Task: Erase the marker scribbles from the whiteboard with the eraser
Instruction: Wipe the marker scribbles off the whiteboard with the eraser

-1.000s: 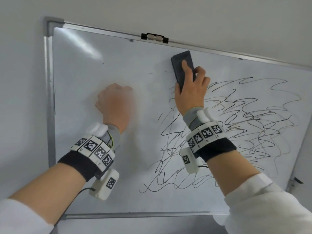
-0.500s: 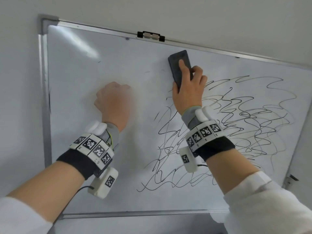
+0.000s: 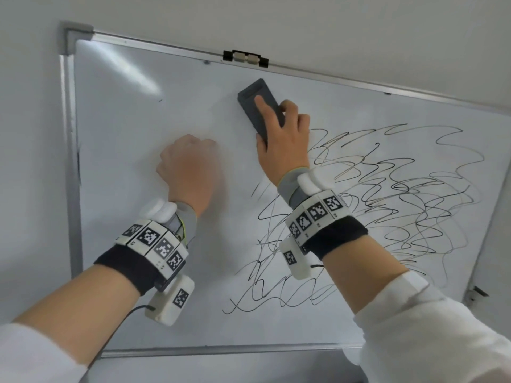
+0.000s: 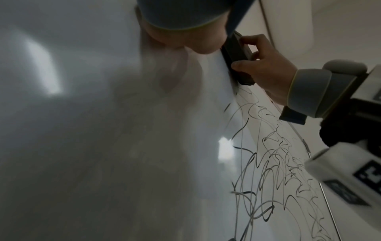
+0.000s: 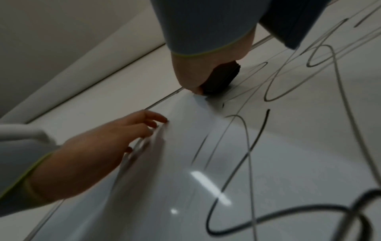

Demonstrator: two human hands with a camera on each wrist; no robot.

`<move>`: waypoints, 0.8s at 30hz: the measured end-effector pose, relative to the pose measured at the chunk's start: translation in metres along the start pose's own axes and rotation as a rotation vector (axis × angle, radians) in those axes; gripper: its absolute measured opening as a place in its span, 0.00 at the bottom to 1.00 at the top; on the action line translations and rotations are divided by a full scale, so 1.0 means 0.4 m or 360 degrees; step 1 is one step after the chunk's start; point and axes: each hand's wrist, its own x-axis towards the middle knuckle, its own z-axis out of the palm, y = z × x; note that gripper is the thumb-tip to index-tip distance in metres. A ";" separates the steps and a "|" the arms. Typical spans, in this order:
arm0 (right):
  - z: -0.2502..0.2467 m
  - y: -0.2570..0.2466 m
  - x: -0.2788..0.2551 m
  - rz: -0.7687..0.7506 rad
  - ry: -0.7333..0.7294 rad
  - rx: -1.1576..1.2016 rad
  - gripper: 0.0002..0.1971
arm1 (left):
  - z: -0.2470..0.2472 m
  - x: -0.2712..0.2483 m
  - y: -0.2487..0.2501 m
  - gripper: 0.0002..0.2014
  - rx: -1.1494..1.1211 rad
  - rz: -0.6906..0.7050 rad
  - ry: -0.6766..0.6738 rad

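Fingers of the left hand reach forward, only lightly bent, with their tips on the whiteboard; they hold nothing, as the right wrist view shows, while the head view shows only the back of that hand. Beside it, toward the board's middle, the right hand grips the eraser: the thumb lies along one long edge, the forefinger stretches over its back and the other fingers curl over the far edge. This dark, oblong eraser lies flat against the whiteboard, near the middle of its upper edge and tilted, its free end pointing toward the upper left corner. Black marker scribbles cover the board's right half, from just under the eraser's lower end down toward the lower frame, and a few short strokes stand at their left edge beside the right wrist. Both wrists carry bands with black-and-white markers. At the top of the frame, above the eraser, sits a black clip.
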 end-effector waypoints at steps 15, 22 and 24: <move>-0.034 0.116 -0.037 0.0075 0.0029 -0.0050 0.26 | 0.009 -0.004 0.004 0.20 0.0018 0.0006 0.0011; -0.015 0.080 -0.201 -0.0204 -0.0142 0.0137 0.26 | 0.011 -0.011 0.016 0.20 0.0002 0.0007 -0.0017; -0.024 0.092 -0.199 -0.0292 -0.0195 0.0121 0.26 | 0.012 -0.015 0.020 0.20 -0.0007 0.0015 -0.0020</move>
